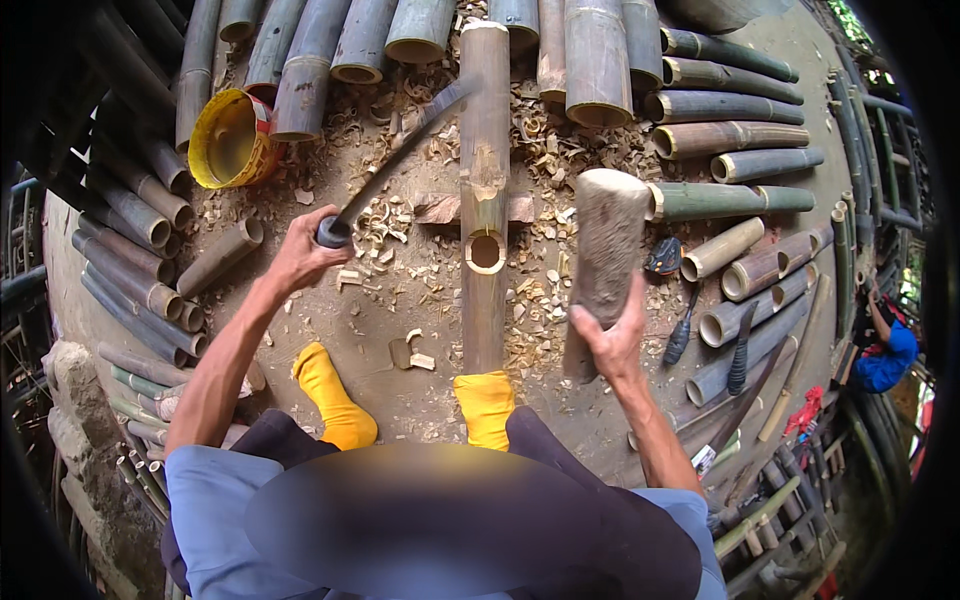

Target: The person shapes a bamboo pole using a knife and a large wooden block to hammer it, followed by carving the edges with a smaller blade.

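My left hand (307,247) is closed around the dark handle of a long-bladed knife (385,170), its blade slanting up and to the right toward a bamboo pole. In my right hand (618,335) is a thick, rough wooden mallet (608,235), held roughly upright to the right of the pole. The bamboo pole (485,130) lies lengthwise in front of me, crossing a short wooden block (438,208). A round hole (487,252) with a pale rim shows along it, and the surface just beyond is scraped. The pole's near end lies by my yellow-socked right foot (484,410).
Wood shavings (540,310) litter the ground. A yellow tub (233,140) stands at the far left. Bamboo sections (730,135) lie around on both sides and at the back. Dark-handled tools (679,340) rest at the right; beyond them is a person in blue (886,355).
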`<state>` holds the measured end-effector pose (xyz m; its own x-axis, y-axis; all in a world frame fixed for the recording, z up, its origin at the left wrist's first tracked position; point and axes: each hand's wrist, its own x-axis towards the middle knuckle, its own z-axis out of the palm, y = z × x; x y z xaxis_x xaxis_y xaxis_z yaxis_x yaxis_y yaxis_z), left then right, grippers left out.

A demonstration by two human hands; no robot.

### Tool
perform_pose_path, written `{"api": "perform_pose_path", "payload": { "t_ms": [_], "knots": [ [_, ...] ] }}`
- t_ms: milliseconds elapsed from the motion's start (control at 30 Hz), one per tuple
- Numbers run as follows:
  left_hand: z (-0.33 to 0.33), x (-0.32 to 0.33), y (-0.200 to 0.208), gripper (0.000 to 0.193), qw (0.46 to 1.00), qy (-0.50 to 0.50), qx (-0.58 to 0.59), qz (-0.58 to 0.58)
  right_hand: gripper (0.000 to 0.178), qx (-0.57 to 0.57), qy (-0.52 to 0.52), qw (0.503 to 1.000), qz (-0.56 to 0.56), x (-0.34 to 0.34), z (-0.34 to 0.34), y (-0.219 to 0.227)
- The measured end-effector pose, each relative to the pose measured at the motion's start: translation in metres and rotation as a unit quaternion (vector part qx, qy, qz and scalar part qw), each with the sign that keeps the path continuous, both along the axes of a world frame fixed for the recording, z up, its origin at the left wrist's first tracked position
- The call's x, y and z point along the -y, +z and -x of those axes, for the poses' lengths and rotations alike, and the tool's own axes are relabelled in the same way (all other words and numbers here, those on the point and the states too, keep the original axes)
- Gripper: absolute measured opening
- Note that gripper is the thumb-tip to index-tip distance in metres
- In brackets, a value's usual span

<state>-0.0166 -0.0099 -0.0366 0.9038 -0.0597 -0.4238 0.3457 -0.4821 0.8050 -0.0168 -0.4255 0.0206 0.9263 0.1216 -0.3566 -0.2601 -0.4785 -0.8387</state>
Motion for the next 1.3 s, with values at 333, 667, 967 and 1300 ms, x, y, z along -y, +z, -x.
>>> {"api": "perform_pose_path", "payload": {
  "t_ms": [333,667,967,1300],
  "knots": [
    [-0.021,-0.003,-0.007,0.035,0.954,-0.208,-0.029,-0.216,0.095,0.003,0.001,1.0,-0.013,0.002,-0.003,0.011],
    [-0.017,0.008,0.006,0.036,0.93,-0.189,-0.063,-0.31,0.094,0.135,0.186,0.971,0.064,-0.025,-0.028,0.021],
    [-0.02,-0.003,0.0,0.049,0.919,-0.227,-0.078,-0.312,0.088,0.164,0.243,0.956,-0.006,-0.056,-0.075,0.047],
    [-0.034,0.005,0.006,0.034,0.929,-0.242,-0.095,-0.263,0.091,0.183,0.312,0.932,0.021,-0.074,-0.107,0.057]
  ]
}}
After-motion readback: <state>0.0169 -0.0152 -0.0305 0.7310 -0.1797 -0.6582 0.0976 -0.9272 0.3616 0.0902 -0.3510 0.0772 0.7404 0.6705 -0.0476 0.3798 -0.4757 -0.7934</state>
